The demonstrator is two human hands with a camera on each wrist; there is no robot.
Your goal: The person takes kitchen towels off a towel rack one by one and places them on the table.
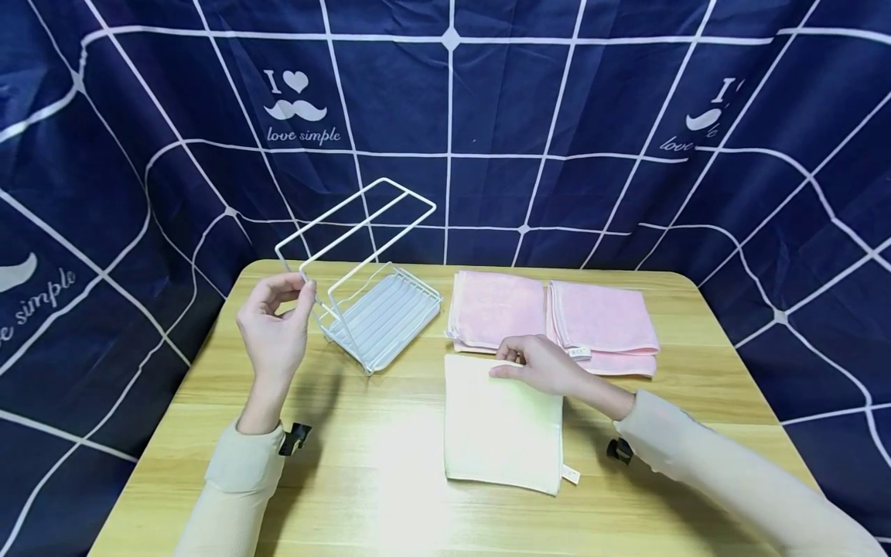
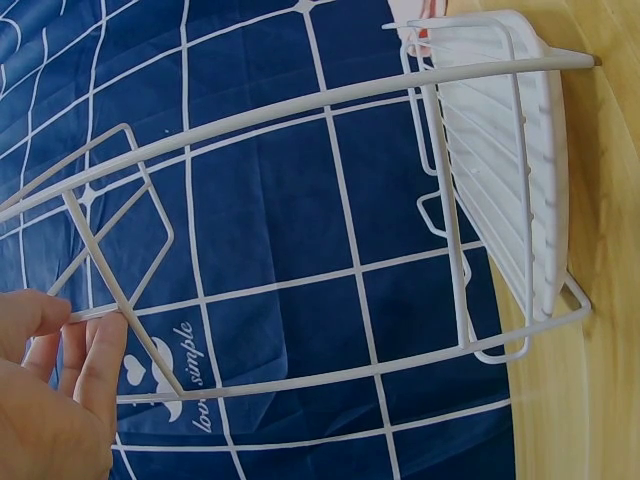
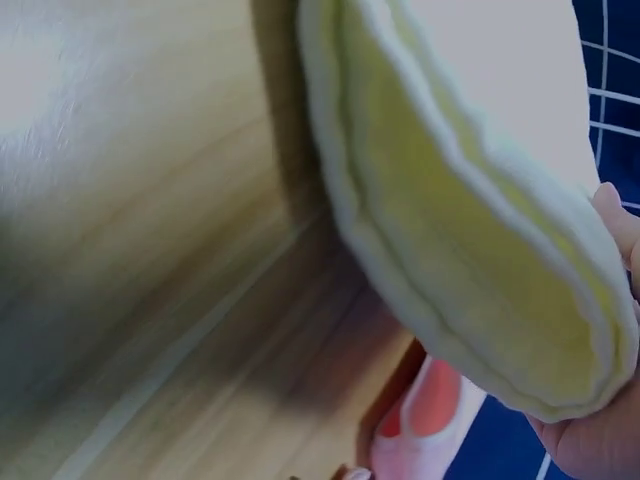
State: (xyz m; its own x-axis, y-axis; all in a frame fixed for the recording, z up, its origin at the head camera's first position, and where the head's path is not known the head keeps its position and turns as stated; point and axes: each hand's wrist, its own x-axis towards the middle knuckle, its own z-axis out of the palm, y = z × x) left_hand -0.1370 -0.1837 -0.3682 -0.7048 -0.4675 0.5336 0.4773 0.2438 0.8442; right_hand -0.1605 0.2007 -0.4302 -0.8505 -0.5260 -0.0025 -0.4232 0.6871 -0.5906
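Observation:
My left hand [image 1: 276, 325] pinches the upper frame of a white wire rack [image 1: 348, 224] between thumb and fingers. The rack's slatted shelf [image 1: 390, 313] is at the back left of the table. In the left wrist view, the same hand [image 2: 65, 385] holds a thin rod near the end of the frame [image 2: 330, 98]. A folded pale yellow towel [image 1: 504, 433] lies in front of my right hand [image 1: 539, 363], whose thumb and fingers grip its far edge. From the right wrist, the towel [image 3: 470, 250] shows its folded layers bowed apart, with the hand [image 3: 600, 430] at its end.
Two folded pink towels lie at the back of the table, the left one [image 1: 497, 309] beside the right one [image 1: 605, 321]. The wooden table [image 1: 334, 480] borders a dark blue curtain [image 1: 508, 93] with white lines. A small white tag [image 1: 571, 474] sticks out from the yellow towel.

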